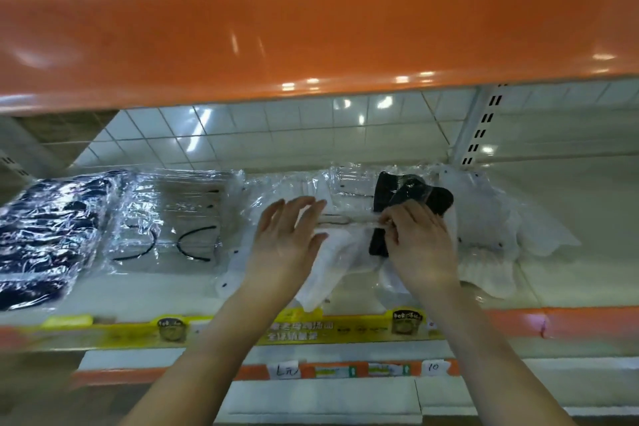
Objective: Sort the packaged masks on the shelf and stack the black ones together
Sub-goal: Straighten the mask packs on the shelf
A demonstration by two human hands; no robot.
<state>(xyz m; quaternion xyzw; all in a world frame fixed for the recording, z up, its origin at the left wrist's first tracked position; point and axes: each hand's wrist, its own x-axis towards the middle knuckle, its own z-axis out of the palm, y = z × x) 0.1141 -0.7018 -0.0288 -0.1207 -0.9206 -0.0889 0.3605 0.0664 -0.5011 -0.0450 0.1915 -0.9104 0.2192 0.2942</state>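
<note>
Both hands are reaching onto the shelf (570,287) under an orange upper ledge (311,28). The left hand (287,242) is hovering with its fingers (304,207) straight and spread, holding nothing, over a white packaged mask (332,263). The right hand (418,242) is pinching a clear wrapper edge beside the black packaged masks (411,195), which are lying right of centre. At far left, a dark blue stack (45,228) is sitting beside clear packages (173,218).

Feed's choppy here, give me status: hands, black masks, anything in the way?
Left hand open over white packs. Right hand pinching a clear pack's edge. Black masks under right fingers, unstacked. White masks cluttered around them.
</note>
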